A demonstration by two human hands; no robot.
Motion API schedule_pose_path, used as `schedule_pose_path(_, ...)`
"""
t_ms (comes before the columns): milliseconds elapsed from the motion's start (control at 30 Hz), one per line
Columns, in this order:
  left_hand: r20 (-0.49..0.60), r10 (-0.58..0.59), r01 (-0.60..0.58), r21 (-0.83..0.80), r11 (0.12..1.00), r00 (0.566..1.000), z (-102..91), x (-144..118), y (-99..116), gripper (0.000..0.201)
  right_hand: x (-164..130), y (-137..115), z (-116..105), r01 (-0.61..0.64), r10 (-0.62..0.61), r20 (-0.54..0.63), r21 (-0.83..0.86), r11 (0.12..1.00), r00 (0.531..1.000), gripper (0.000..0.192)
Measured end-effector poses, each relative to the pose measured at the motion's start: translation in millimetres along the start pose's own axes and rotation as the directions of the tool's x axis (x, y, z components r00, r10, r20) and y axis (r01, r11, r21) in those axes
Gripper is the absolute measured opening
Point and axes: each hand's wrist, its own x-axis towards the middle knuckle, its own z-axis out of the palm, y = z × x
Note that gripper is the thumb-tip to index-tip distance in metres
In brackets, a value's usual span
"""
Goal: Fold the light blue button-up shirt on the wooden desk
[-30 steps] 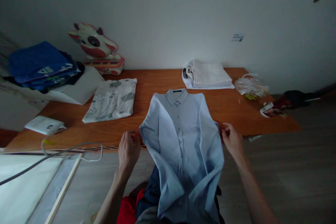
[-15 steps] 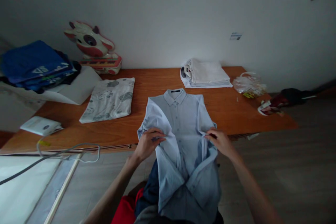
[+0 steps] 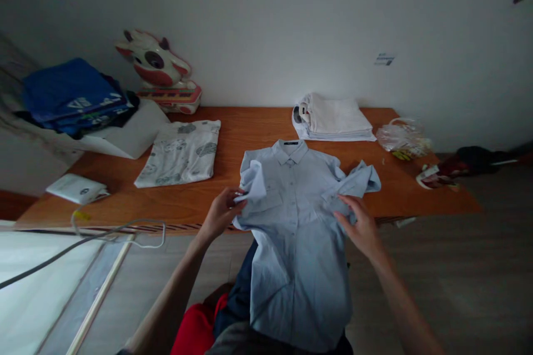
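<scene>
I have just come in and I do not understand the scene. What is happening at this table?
A person is handling a light blue shirt that lies collar-up on the wooden table, its lower part hanging over the near edge. The left hand grips one sleeve; the right hand rests on the other sleeve, which is spread outward. Folded clothes lie behind.

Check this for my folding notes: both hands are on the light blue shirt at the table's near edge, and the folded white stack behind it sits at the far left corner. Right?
Not quite. The head view shows the left hand and right hand on the light blue shirt, but the folded white stack lies behind it toward the table's far right, not its left corner.
</scene>
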Motion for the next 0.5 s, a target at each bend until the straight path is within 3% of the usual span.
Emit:
schedule_pose_path(100, 0.278, -0.08, 0.062, 0.074, 0.995, 0.957, 16.1, 28, 14, 0.031, 13, -13, 21, 0.148, -0.101, 0.207, -0.226, 0.963, 0.973, 0.06)
schedule_pose_path(167, 0.374, -0.082, 0.105, -0.042, 0.994, 0.924, 22.7, 54, 35, 0.033, 30, -10, 25, 0.185, -0.102, 0.311, -0.252, 0.95, 0.945, 0.057)
schedule_pose_path(233, 0.291, -0.016, 0.107, -0.299, 0.948, 0.956, 21.9, 83, 59, 0.031, 48, -3, 22, 0.187, -0.086, 0.424, -0.201, 0.962, 0.901, 0.038)
schedule_pose_path(300, 0.023, 0.036, -0.016, -0.573, 0.819, 0.999, 12.5, 107, 78, 0.018, 63, 6, 12, 0.166, -0.068, 0.512, -0.148, 0.975, 0.856, 0.022)
schedule_pose_path(367, -0.215, 0.024, -0.175, -0.722, 0.67, 0.976, -1.6, 121, 84, 0.011, 70, 15, -3, 0.172, -0.059, 0.52, -0.171, 0.97, 0.852, 0.021)
schedule_pose_path(433, -0.266, -0.01, -0.206, -0.768, 0.606, 0.964, -14.2, 119, 76, 0.012, 70, 25, -18, 0.217, -0.072, 0.464, -0.266, 0.939, 0.883, 0.03)
schedule_pose_path(500, -0.217, -0.054, -0.128, -0.738, 0.662, 0.975, -20.9, 104, 58, 0.013, 66, 35, -31, 0.244, -0.077, 0.423, -0.356, 0.902, 0.903, 0.039)
